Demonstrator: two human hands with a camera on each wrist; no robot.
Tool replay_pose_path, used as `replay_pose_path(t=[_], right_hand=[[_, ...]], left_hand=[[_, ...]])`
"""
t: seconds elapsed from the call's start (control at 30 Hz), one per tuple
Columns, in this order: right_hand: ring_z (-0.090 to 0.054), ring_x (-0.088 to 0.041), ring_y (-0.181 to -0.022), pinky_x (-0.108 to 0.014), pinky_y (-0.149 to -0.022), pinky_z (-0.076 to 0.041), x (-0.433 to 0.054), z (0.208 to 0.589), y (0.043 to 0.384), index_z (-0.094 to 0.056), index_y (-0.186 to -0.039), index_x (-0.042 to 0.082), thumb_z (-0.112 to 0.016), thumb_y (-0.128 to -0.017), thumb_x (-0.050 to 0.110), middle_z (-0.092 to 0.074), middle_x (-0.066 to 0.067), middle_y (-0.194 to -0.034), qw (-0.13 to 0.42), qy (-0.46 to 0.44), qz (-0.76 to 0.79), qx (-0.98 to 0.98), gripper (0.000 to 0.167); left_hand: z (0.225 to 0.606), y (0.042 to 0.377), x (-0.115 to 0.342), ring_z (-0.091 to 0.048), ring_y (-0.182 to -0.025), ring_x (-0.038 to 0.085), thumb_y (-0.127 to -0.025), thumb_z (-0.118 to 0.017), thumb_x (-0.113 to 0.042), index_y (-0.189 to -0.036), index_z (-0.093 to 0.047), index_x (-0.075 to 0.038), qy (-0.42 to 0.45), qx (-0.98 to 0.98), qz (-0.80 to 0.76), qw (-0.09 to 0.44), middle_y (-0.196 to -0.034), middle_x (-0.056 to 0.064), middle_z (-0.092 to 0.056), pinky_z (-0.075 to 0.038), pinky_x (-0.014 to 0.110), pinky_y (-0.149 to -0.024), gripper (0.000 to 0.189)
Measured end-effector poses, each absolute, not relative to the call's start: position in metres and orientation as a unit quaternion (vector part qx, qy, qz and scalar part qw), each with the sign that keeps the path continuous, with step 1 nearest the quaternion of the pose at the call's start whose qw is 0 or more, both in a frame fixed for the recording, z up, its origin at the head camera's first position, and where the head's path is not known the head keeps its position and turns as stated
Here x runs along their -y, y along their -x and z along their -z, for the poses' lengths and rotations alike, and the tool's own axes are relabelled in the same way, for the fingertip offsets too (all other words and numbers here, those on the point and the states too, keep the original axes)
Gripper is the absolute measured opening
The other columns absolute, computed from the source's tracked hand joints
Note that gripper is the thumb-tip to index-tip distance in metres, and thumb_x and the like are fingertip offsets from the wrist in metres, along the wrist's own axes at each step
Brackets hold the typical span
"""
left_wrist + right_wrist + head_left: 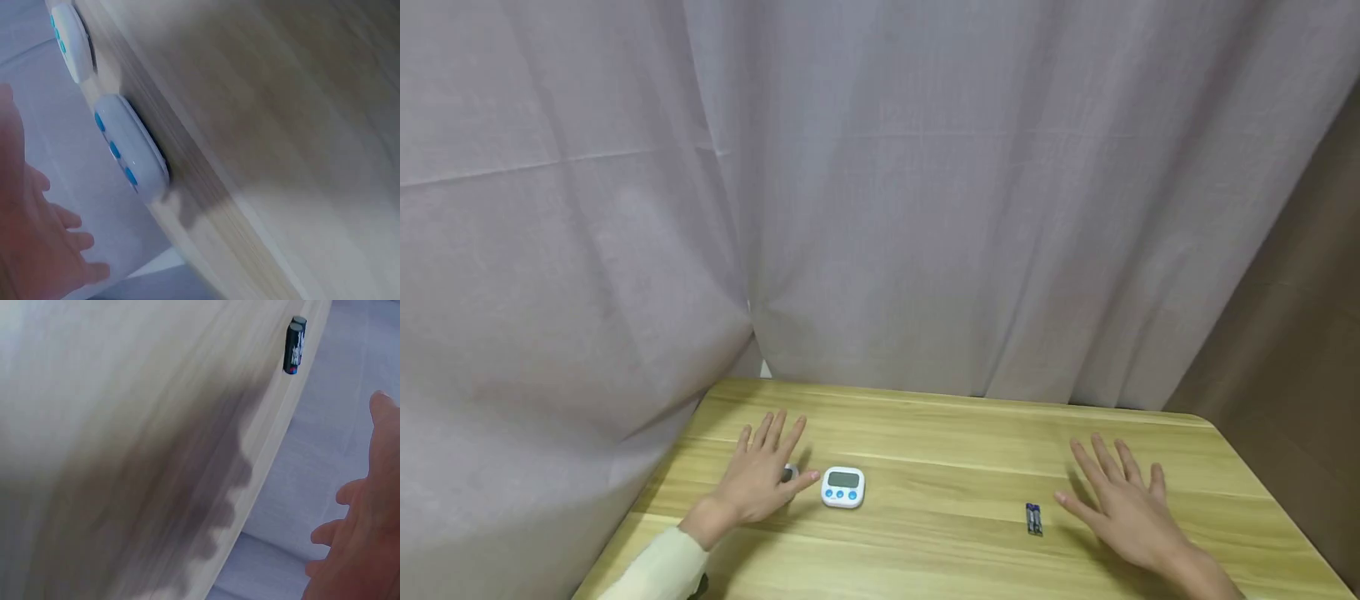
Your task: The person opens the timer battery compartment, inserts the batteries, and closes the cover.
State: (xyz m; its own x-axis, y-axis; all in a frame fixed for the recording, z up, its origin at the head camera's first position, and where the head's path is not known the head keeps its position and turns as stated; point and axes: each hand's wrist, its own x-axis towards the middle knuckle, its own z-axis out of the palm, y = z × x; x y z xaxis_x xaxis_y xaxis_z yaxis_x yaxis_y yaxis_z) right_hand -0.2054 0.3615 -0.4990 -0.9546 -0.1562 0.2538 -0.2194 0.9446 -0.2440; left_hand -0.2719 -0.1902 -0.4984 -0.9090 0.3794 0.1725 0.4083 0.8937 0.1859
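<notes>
A white digital timer [842, 487] with a grey screen and blue buttons lies face up on the wooden table, just right of my left hand [760, 479]. Behind that hand's thumb, a second white timer [788, 472] is mostly hidden; the left wrist view shows two such timers [132, 149] apart from each other. My left hand hovers with fingers spread, holding nothing. Two dark batteries [1034, 519] lie side by side, left of my right hand [1126, 508]. That hand is also spread above the table, and its shadow falls on the wood.
The wooden table [925, 442] has rounded far corners. Grey curtains [887, 208] hang along its back and left side, and a brownish curtain [1300, 358] hangs at the right. A small dark object [702, 585] shows beside the left sleeve.
</notes>
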Motion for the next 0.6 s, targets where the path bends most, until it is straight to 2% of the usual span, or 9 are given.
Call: replay_pose_path(t=[0.3, 0.4, 0.6], right_hand=[[-0.007, -0.057, -0.158, -0.085, -0.115, 0.021, -0.346, 0.499, 0.207, -0.021, -0.170, 0.019, -0.060, -0.103, 0.058, -0.020, -0.030, -0.172, 0.126, -0.116, -0.132, 0.976, 0.088], [-0.005, -0.056, -0.159, -0.084, -0.115, 0.023, -0.340, 0.497, 0.208, -0.020, -0.171, 0.020, -0.060, -0.103, 0.058, -0.019, -0.030, -0.172, 0.122, -0.123, -0.133, 0.976, 0.087], [-0.005, -0.056, -0.159, -0.083, -0.115, 0.024, -0.323, 0.493, 0.208, -0.021, -0.170, 0.019, -0.061, -0.103, 0.056, -0.018, -0.030, -0.172, 0.114, -0.138, -0.148, 0.973, 0.086]], left_hand=[[0.494, 0.270, 0.172, -0.013, -0.161, 0.046, -0.103, -0.049, -0.069, -0.170, -0.021, -0.014, 0.233, 0.963, 0.120, 0.065, -0.175, 0.022, -0.012, -0.010, 0.070, -0.132, 0.090], [0.494, 0.269, 0.165, -0.016, -0.161, 0.047, -0.103, -0.050, -0.068, -0.170, -0.021, -0.012, 0.255, 0.957, 0.128, 0.046, -0.174, 0.024, -0.013, -0.014, 0.070, -0.131, 0.092], [0.493, 0.269, 0.149, -0.031, -0.156, 0.049, -0.099, -0.062, -0.064, -0.167, -0.028, -0.008, 0.297, 0.946, 0.131, 0.011, -0.169, 0.027, -0.031, -0.028, 0.070, -0.127, 0.095]])
